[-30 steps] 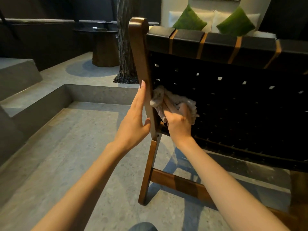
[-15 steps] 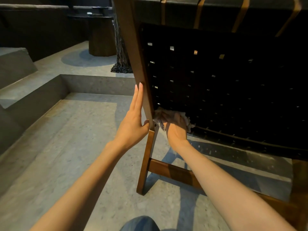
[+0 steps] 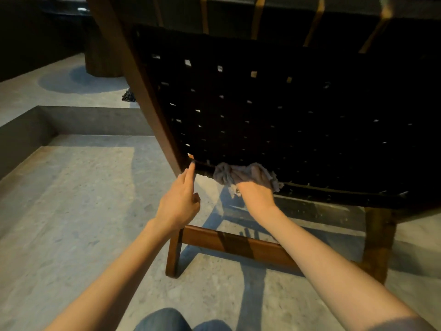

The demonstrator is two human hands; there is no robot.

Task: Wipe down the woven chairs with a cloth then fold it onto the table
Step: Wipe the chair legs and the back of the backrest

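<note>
R hand (image 3: pixel 256 197) grips fluffy grey cloth (image 3: pixel 245 174) on bottom rail (image 3: pixel 329 189) of black woven wood-frame chair (image 3: pixel 286 115) | L hand (image 3: pixel 177 203) straight-fingered, steadying it | sweep rail firmly, slow.

Fuzzy cloth (image 3: pixel 245 174); woven chair (image 3: pixel 286 115); smooth wooden frame (image 3: pixel 152 103).

Light: dim, warm | Shadows: hard-edged on the floor (image 3: pixel 71 211) beneath the chair (image 3: pixel 286 115), its weave almost black | Edges: bent by wide lens | Focus: slightly soft

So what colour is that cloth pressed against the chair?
Pale grey and fluffy; the cloth shows best in the head view, against the black woven chair.
</note>
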